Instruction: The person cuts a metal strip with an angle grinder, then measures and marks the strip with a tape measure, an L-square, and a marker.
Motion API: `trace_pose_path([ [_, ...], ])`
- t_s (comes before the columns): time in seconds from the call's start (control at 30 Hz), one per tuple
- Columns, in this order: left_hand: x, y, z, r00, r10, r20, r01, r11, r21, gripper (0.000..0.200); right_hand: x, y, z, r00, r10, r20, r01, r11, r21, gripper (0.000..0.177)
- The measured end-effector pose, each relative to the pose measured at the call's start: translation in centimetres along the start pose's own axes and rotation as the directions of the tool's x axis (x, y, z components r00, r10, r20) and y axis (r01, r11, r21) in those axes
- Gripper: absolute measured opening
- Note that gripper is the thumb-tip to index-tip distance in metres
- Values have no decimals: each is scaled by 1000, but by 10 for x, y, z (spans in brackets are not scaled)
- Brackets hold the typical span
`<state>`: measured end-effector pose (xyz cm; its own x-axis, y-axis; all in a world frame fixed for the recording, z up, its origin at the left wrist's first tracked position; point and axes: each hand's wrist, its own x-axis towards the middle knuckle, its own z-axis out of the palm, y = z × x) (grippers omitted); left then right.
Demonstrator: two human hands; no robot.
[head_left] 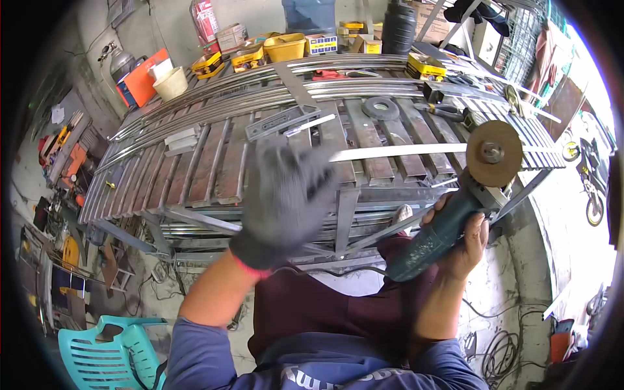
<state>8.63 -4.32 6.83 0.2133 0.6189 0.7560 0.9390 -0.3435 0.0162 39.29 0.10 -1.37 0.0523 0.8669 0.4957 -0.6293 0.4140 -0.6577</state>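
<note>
My right hand (pixel 465 247), bare, is wrapped round the green body of an angle grinder (pixel 422 244). The grinder points up and away from me, and its brown disc (pixel 494 146) overlaps a long pale metal strip (pixel 403 151) in this view. My left hand (pixel 286 188) wears a grey glove and is smeared by motion. Its fingers are right by the strip's left end; I cannot tell whether they grip it. Under the strip runs a slatted steel workbench (pixel 214 162). A grey level-like tool (pixel 283 122) and a slim white marker-like stick (pixel 312 125) lie just beyond the glove.
A loose grinding disc (pixel 381 108) and long shiny tubes (pixel 221 91) lie on the bench. Yellow boxes (pixel 426 66), a yellow tub (pixel 284 47) and a white bucket (pixel 170 83) stand along the back. A teal chair (pixel 107 354) is at lower left; cables (pixel 500 351) coil at lower right.
</note>
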Motion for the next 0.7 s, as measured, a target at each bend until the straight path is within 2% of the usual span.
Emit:
trace_pose_path([
  [0.1,31,-31,35,960,-140,244,112,986,124,54,6,-8,-22,984,126,123,-118,990,-77,71],
  [0.17,8,-52,76,981,-17,191,-5,993,115,51,3,4,-14,952,227,204,-253,961,112,71],
  [0.2,-1,-58,90,984,50,171,-69,992,107,50,1,11,-11,935,292,201,-316,944,100,72],
  [0.3,1,-42,78,940,-96,327,123,990,-64,48,-3,20,5,881,437,182,-456,887,79,76],
  [0.33,-4,-38,75,950,-44,308,44,999,7,48,-3,25,0,875,439,205,-454,891,29,75],
  [0.4,-16,-42,80,973,17,228,-15,1000,-13,46,-6,34,-4,868,445,219,-444,894,-58,77],
  [0.43,-19,-44,81,982,46,185,-44,999,-18,46,-8,35,-4,869,443,219,-444,895,-45,78],
  [0.5,-18,-41,78,971,19,237,-27,999,29,38,-11,36,-4,873,436,218,-443,896,-20,81],
  [0.53,-14,-39,75,966,8,260,-22,998,53,34,-10,39,-9,863,412,292,-432,902,2,84],
  [0.63,-4,-34,75,974,-1,227,-43,981,191,19,-15,35,-3,835,498,234,-531,841,105,97],
  [0.7,-3,-38,75,950,-9,312,-7,999,50,14,-18,41,-7,837,487,250,-505,863,13,102],
])
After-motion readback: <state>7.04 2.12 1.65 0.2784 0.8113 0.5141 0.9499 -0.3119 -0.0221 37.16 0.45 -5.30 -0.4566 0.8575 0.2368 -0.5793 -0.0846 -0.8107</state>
